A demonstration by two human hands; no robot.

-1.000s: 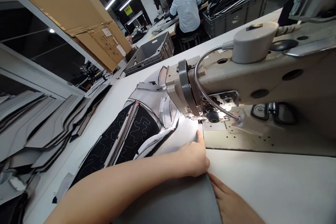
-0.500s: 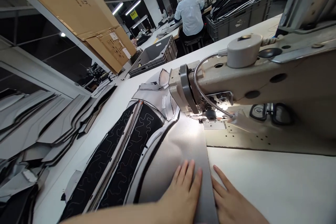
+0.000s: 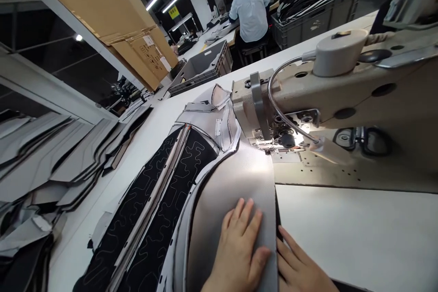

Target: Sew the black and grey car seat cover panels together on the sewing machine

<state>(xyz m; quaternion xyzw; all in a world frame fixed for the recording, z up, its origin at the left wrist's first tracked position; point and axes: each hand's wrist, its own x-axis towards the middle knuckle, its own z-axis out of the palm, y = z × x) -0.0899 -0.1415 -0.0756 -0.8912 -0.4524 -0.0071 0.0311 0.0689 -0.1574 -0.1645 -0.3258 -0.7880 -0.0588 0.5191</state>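
Both grips open: your left hand (image 3: 237, 242) presses flat on the grey padded panel (image 3: 236, 187), your right hand (image 3: 301, 267) at its edge, near the presser foot (image 3: 265, 145); uneven pressure could skew the panel there.

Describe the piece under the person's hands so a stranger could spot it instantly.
Start at the sewing machine on the white table. Running from in front of its needle toward the person is a curved pale grey panel, with the left hand flat on it and the right hand at its edge. Unlike the black panel with wavy stitching beside it, it shows no quilting.
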